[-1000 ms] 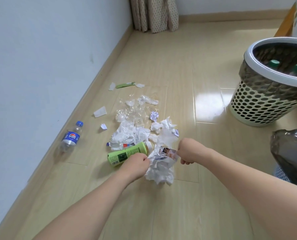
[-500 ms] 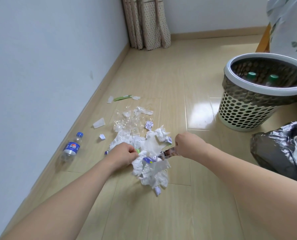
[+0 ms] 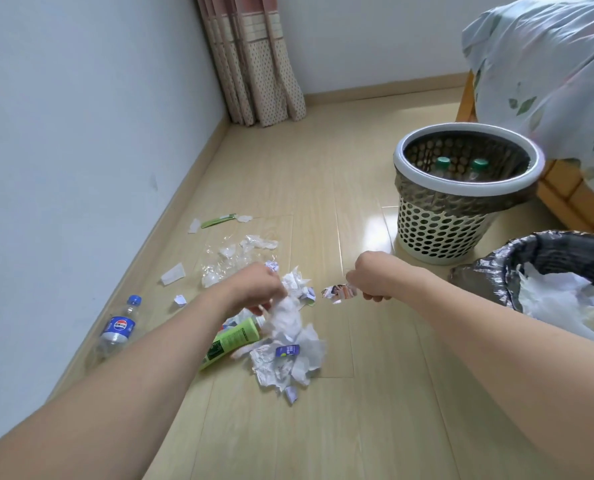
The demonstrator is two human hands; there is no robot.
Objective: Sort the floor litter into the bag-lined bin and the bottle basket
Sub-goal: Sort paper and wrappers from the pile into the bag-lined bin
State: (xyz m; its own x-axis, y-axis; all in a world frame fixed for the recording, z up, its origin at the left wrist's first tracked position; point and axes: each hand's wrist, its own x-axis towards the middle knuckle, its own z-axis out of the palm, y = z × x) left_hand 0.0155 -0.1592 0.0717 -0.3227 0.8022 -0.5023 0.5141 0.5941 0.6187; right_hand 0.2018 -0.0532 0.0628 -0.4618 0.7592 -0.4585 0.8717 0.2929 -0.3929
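Left hand [image 3: 254,289] clamped on crumpled white paper wad [image 3: 290,344], lifted at 6 o'clock of floor litter. Right hand [image 3: 371,277] pinching torn printed scrap [image 3: 338,292]; black bag-lined bin [image 3: 506,271] at 3 o'clock.

A home bedroom: curtain [image 3: 254,64], wooden floor [image 3: 288,427], bedding [image 3: 548,81].

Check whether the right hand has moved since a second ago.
Yes. The right hand, pinching a printed scrap, has pulled rightward off the paper wad, across the floorboard seam, toward the bag-lined bin.
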